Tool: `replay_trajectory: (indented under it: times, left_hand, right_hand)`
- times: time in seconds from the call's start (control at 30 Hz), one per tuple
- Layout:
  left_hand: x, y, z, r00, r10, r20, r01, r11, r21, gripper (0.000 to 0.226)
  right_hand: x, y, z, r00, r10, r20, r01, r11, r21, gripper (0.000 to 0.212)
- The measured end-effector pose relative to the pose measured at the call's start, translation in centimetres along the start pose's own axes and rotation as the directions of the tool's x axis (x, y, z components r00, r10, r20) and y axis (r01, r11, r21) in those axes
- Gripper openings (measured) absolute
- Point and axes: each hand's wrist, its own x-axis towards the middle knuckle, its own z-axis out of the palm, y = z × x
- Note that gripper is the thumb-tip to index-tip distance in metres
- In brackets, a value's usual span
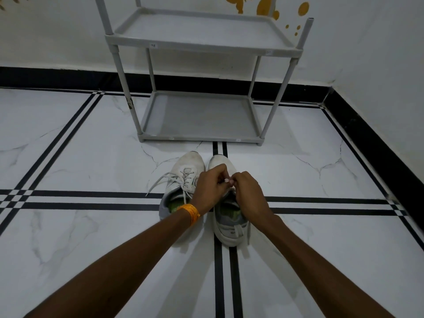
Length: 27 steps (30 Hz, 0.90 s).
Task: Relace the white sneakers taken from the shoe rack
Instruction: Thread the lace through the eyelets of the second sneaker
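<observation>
Two white sneakers stand side by side on the floor, toes pointing away from me. The left sneaker [183, 180] is laced, and its loose white lace ends [158, 182] trail off to the left. Over the lace area of the right sneaker [227, 223], my left hand [210, 189] and my right hand [247, 191] meet fingertip to fingertip. Both pinch a bit of white lace between them. My hands hide most of that shoe's lacing. An orange thread band circles my left wrist.
A grey two-shelf shoe rack [199, 115] with nothing on it stands against the white wall just beyond the sneakers. The floor is white marble with black stripes [91, 199]. A black skirting runs along the walls, and the room corner lies at the right.
</observation>
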Motion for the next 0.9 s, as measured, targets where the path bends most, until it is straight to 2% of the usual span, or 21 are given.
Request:
replay_trajectory:
  times: [0.17, 0.23, 0.37, 0.47, 0.57, 0.63, 0.7, 0.77, 0.83, 0.9]
  left_hand:
    - [0.6, -0.2, -0.5, 0.986, 0.139, 0.090, -0.153, 0.973, 0.171, 0.014]
    - [0.8, -0.5, -0.6, 0.979, 0.167, 0.120, -0.187, 0.965, 0.182, 0.011]
    - [1.1, -0.4, -0.9, 0.980, 0.124, 0.157, -0.152, 0.972, 0.177, 0.020]
    - [1.8, -0.1, -1.0, 0.976, 0.089, 0.201, -0.145, 0.948, 0.282, 0.017]
    - [2.4, 0.7, -1.1, 0.965, 0.036, 0.258, -0.143, 0.902, 0.408, 0.019]
    - [2.7, 1.2, -1.4, 0.961, -0.073, 0.266, -0.030, 0.930, 0.366, 0.021]
    - [3.2, 1.4, -1.9, 0.909, -0.296, 0.295, 0.269, 0.955, 0.128, 0.025]
    - [3.3, 1.6, -2.3, 0.807, -0.476, 0.348, 0.531, 0.843, -0.078, 0.029]
    - [3.2, 1.7, -2.3, 0.758, -0.534, 0.373, 0.620, 0.769, -0.159, 0.030]
    - [2.9, 1.8, -2.1, 0.757, -0.532, 0.380, 0.625, 0.759, -0.182, 0.029]
  right_hand:
    - [0.6, 0.5, 0.6, 0.999, 0.008, 0.046, -0.001, 0.991, -0.135, 0.022]
    - [0.6, 0.7, 0.5, 0.998, 0.007, 0.066, 0.006, 0.983, -0.183, 0.021]
    - [0.6, 1.3, -0.1, 0.995, -0.021, 0.098, 0.039, 0.982, -0.183, 0.019]
    - [0.7, 1.6, -0.2, 0.996, -0.021, 0.089, 0.037, 0.983, -0.181, 0.016]
    - [0.7, 1.4, -0.2, 1.000, -0.009, 0.014, 0.010, 0.996, -0.084, 0.018]
    - [0.7, 1.4, -0.3, 1.000, 0.011, -0.029, -0.011, 1.000, -0.015, 0.018]
    - [0.7, 1.6, -0.6, 0.998, 0.024, -0.063, -0.021, 0.998, 0.058, 0.014]
    - [0.4, 1.7, -1.2, 0.997, -0.012, -0.079, 0.021, 0.993, 0.115, 0.016]
    - [0.2, 1.8, -1.7, 0.992, -0.086, -0.088, 0.093, 0.992, 0.082, 0.029]
    - [0.2, 1.5, -2.3, 0.984, -0.142, -0.105, 0.142, 0.990, -0.011, 0.028]
